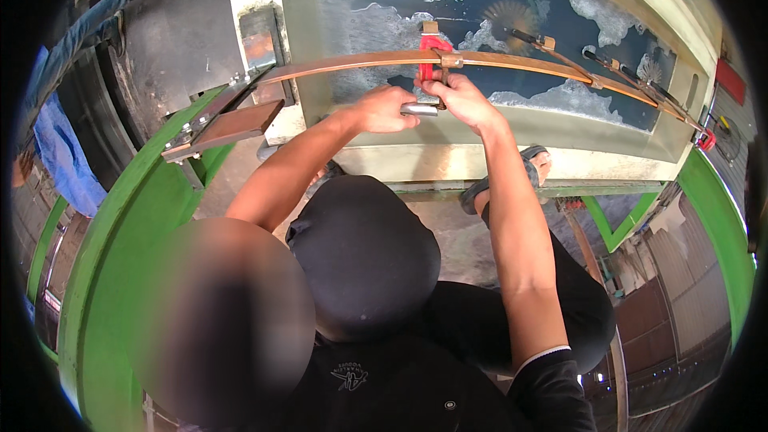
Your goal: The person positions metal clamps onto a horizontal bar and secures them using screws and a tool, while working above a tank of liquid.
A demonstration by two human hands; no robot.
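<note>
Head view, left grip point(386, 109) pinching cylinder point(419, 110), right grip point(465, 99) pinching near end of clamp point(427, 69)

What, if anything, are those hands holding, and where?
The left hand holds a grey cylinder by its left end. The right hand is beside the red clamp; its exact grip is unclear.
</note>
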